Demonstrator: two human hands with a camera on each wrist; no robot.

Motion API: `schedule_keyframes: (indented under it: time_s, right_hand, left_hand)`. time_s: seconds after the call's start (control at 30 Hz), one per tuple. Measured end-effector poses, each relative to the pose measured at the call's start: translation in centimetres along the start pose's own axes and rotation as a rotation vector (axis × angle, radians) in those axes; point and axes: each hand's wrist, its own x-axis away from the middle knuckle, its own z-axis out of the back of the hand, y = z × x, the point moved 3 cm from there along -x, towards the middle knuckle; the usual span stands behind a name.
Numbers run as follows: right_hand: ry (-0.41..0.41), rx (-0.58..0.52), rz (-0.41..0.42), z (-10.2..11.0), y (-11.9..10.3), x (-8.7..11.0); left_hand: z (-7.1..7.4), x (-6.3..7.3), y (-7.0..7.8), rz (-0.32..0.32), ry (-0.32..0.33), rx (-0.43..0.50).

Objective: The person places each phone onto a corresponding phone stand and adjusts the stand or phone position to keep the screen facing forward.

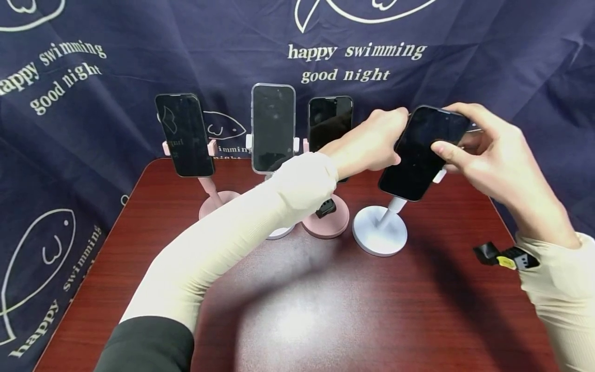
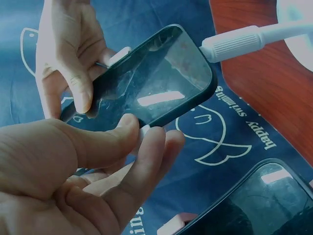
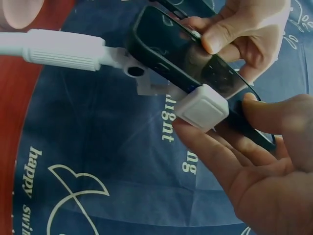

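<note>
A black smartphone (image 1: 420, 152) sits tilted in the clamp of a white phone stand (image 1: 381, 231). My right hand (image 1: 497, 155) grips the phone's upper end, thumb on the screen and fingers behind it. One white clamp pad (image 3: 203, 107) lies against the phone's edge, touched by the fingers of that hand. At the opposite edge, my left hand (image 1: 372, 142) pinches around the other clamp pad (image 2: 144, 131), its thumb tip beside the screen. The stand's ribbed white neck (image 2: 234, 44) shows beyond the phone's lower end. The phone's back is mostly hidden.
Left of my hands, more phones stand in holders: one on a pink stand (image 1: 325, 222) partly behind my left arm, one in a white clamp (image 1: 273, 129), another in a pink clamp (image 1: 186, 134). They line the back of the red-brown table (image 1: 418, 320), before a blue printed cloth (image 1: 223, 46).
</note>
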Motion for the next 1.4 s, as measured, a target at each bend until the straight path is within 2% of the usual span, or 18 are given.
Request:
schedule_keyframes:
  time_s: [0.1, 0.2, 0.3, 0.4, 0.47, 0.53, 0.67, 0.77, 1.0, 1.2, 1.3, 1.4]
  right_hand:
    - [-0.018, -0.062, -0.025, -0.3, 0.4, 0.2]
    - [-0.073, -0.165, -0.108, -0.8, 1.4, 0.5]
    - [-0.221, -0.379, -0.213, -1.7, 3.0, 1.1]
    - [-0.372, -0.608, -0.309, -2.8, 4.2, 1.8]
    - [-0.428, -0.726, -0.35, -3.3, 4.5, 2.1]
    - [-0.434, -0.772, -0.354, -3.6, 4.4, 2.1]
    - [-0.41, -0.777, -0.335, -4.1, 4.3, 1.9]
    - [-0.387, -0.749, -0.31, -4.5, 4.2, 1.6]
    - [-0.305, -0.67, -0.253, -4.9, 4.2, 0.4]
    - [-0.283, -0.699, -0.256, -4.9, 4.4, 0.1]
    - [-0.268, -0.636, -0.273, -5.0, 4.5, 0.4]
    - [-0.239, -0.507, -0.25, -5.0, 4.3, 0.9]
  left_hand:
    - [0.0, 0.1, 0.0, 0.002, -0.004, -0.004]
    - [-0.1, 0.3, 0.0, -0.006, -0.003, -0.03]
    - [-0.2, 0.3, -0.1, -0.005, -0.004, -0.043]
    - [-0.4, 0.1, -0.1, -0.004, -0.038, -0.052]
    - [-0.5, 0.0, -0.1, -0.004, -0.066, -0.028]
    - [-0.6, -0.1, -0.2, 0.007, -0.102, 0.021]
    - [-0.7, -0.2, -0.4, 0.052, -0.134, 0.123]
    - [-0.7, -0.2, -0.4, 0.084, -0.138, 0.144]
    - [-0.1, -0.4, 0.2, 0.112, -0.038, 0.272]
    - [0.3, 0.0, 0.5, 0.08, -0.013, 0.269]
    - [0.4, 1.4, 0.2, 0.019, 0.065, 0.219]
    - [0.6, 4.0, 0.0, -0.074, 0.22, 0.103]
